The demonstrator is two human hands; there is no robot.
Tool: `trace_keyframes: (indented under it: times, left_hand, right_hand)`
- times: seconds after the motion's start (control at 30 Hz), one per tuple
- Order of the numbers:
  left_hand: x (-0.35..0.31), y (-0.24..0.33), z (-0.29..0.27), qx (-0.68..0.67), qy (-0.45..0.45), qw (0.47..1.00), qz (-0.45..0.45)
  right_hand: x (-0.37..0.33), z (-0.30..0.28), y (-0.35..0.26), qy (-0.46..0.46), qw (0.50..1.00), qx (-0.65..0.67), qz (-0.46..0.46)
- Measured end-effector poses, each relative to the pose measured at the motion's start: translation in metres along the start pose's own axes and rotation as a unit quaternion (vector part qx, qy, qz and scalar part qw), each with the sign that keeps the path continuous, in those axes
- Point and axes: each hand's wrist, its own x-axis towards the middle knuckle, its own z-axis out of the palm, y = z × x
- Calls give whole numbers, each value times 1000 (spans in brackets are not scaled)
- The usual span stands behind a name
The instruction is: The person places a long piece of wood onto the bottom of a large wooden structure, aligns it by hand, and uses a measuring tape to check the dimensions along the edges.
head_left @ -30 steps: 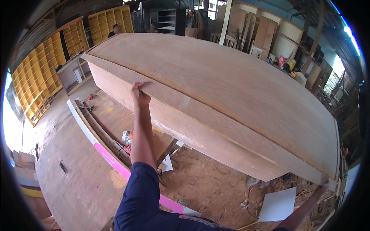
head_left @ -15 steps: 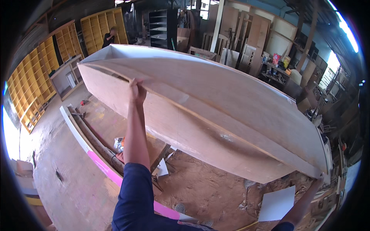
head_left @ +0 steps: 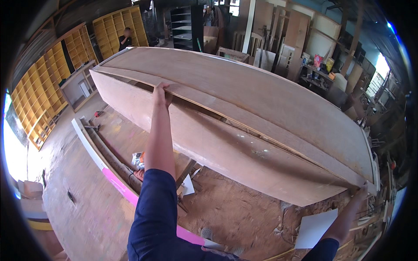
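Note:
A long plywood panel (head_left: 244, 87) lies over the top of a large wooden box frame (head_left: 209, 143). My left hand (head_left: 161, 92) is closed round the panel's near edge, left of the middle, with fingers on top. Out at the right end, my right hand (head_left: 361, 192) grips the panel's near corner; its fingers show only in part. Between the panel's near edge and the box's side board runs a dark gap, widest around my left hand. That side board bulges outward toward the right. The inside of the box is mostly hidden.
On the left stands a low bench (head_left: 61, 187) with a curved, pink-and-white-edged piece (head_left: 115, 180) on it. A white sheet (head_left: 316, 228) lies on the dirt floor. Yellow shelving (head_left: 41, 93) and a person (head_left: 125, 40) are at the back left. Boards lean behind.
The panel's far left side has come down over the white interior that showed before. Along the near edge, the gap above the side board has opened wider. Both hands keep their hold.

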Motion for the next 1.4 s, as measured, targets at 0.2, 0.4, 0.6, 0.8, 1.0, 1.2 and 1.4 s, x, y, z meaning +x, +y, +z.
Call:
trace_keyframes:
  times: [0.2, 0.4, 0.6, 0.8, 1.0, 1.2, 1.4]
  left_hand:
    - [-14, -19, 39, 56, 182, 982, -16]
    - [-44, -32, 83, 121, 271, 931, 213]
    - [-57, -33, 56, 475, 297, 708, 430]
    - [-91, -56, 80, 703, 48, 621, 345]
    - [-64, -37, 43, 716, 44, 610, 337]
    - [-87, -42, 58, 704, 93, 555, 433]
    - [-231, -144, 136, 568, -111, 664, 474]
  right_hand:
    - [49, -54, -19, 22, 959, -87, -268]
    - [43, -41, -18, -19, 998, -50, -13]
    - [60, -43, -6, -129, 987, 35, -90]
    - [71, -72, -7, -89, 946, -236, -202]
    - [71, -35, -18, -104, 884, -315, -328]
    - [-33, 32, -11, -6, 997, -78, -27]
    - [-63, 15, -36, 6, 999, -46, -6]
